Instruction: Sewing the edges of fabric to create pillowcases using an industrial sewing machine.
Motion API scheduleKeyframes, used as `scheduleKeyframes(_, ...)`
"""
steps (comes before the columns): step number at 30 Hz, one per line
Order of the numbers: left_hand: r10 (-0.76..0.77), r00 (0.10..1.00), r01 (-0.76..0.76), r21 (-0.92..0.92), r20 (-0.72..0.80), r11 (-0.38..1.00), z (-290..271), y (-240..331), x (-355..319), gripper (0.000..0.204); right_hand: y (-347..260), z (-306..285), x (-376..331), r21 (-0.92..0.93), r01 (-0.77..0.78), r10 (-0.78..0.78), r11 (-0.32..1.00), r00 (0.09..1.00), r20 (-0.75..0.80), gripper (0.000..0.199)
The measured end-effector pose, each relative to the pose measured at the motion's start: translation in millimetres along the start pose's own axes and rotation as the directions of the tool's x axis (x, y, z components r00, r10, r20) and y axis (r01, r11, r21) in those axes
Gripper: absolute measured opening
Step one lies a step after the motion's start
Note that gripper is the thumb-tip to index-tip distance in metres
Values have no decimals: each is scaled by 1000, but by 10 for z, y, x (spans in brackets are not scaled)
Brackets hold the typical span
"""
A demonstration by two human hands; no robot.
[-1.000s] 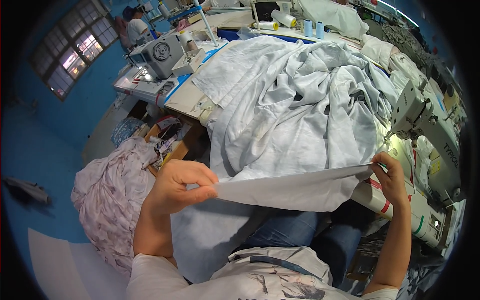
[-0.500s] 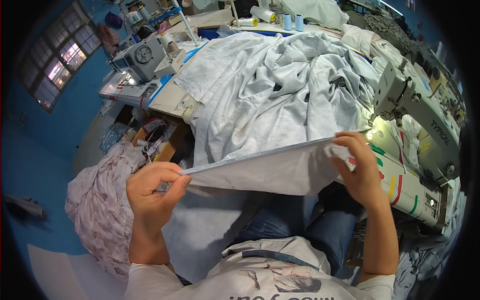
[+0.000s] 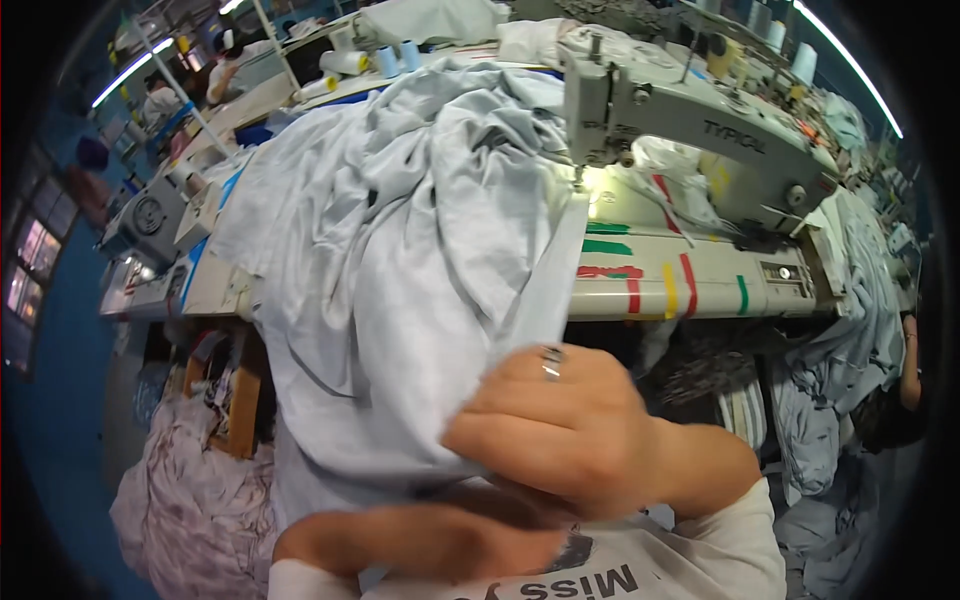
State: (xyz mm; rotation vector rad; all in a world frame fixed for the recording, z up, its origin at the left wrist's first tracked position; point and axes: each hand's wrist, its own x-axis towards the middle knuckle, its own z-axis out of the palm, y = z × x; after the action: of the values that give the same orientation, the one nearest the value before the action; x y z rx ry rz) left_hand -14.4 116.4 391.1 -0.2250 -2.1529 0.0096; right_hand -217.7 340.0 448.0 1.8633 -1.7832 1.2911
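Head view: the right hand [image 3: 560, 425], a ring on one finger, has its fingers closed on a fold of pale grey cloth [image 3: 400, 260] close to the person's chest. The left hand [image 3: 470, 535] lies just below it, largely covered by the right hand and the cloth; whether its fingers grip anything cannot be told. From the hands the cloth runs up over the edge of the surface [image 3: 640, 280], marked with coloured tape, to the lit needle area of the sewing machine [image 3: 690, 130].
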Motion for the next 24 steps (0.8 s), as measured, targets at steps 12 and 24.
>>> scheduleKeyframes(12, 343, 723, -167, -329, 600, 929, 1088, -782, -399, 24, -35, 687, -1755, 439, -679, 743, 588, 668, 37, 16)
scheduleKeyframes(24, 457, 643, 535, -787, 615, 306, 2053, 527, 947, 47, 1, 475, -1793, 436, -702, 716, 563, 678, 166, 15)
